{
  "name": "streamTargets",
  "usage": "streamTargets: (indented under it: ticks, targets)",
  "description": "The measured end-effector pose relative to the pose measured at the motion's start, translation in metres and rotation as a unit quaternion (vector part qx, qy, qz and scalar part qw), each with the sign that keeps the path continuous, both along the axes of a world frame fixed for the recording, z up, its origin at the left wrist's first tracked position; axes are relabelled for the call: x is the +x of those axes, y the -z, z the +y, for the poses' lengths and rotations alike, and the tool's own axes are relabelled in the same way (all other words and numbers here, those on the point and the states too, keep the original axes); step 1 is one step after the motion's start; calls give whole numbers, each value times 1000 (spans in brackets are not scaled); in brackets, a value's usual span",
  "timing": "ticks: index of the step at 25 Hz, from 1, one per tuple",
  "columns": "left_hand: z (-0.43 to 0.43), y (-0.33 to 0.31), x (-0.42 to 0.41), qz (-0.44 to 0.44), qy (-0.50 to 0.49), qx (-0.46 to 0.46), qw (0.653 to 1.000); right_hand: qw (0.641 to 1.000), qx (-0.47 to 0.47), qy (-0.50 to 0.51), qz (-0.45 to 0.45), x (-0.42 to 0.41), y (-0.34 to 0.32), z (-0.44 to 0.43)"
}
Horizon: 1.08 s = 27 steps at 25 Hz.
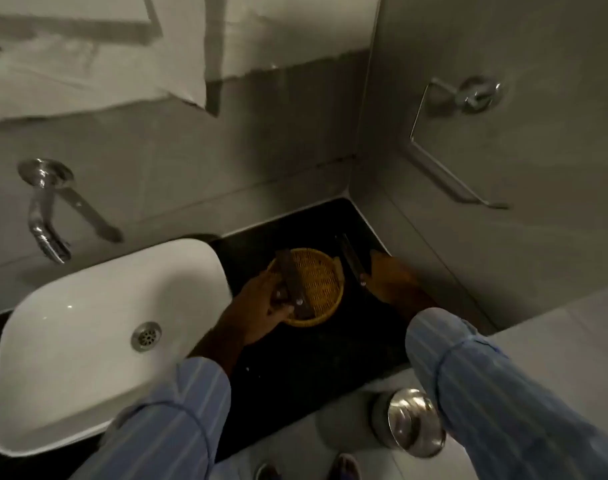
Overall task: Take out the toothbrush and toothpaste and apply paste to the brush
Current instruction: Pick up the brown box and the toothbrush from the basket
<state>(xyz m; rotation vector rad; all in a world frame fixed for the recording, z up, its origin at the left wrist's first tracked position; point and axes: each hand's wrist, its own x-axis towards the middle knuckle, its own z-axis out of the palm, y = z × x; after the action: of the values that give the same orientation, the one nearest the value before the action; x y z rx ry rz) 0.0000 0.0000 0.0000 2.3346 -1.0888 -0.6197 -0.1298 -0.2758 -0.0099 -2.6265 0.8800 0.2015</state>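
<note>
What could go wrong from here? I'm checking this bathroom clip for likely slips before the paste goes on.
1. The left hand pinches a dark flat item over the yellow wicker basket; lifting it carelessly might drag or tip the basket.
2. The right hand holds a thin dark item near the counter corner; the dim light and blur make it hard to identify, so a fumble seems possible.
3. The white sink sits close beside; a dropped item could land there.

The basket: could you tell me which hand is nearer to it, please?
Left. The left hand overlaps the basket at its near-left rim; the right hand is just right of it.
</note>
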Motion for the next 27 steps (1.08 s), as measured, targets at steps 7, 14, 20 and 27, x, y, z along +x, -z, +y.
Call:
streamTargets:
  ticks: [7, 14, 20, 27]
  targets:
    - [37, 107, -77, -90, -2, 153, 984, 992, 51, 115, 29, 12, 76, 7]
    - [39, 132, -97, -90, 10, 236, 967, 987, 64, 150, 12, 15, 101, 6]
    - [31, 114, -95, -104, 21, 194, 975, 978, 103, 181, 11, -4, 81, 2]
    - [4, 36, -69, -121, 31, 63, 990, 983, 95, 155, -35, -21, 2, 1]
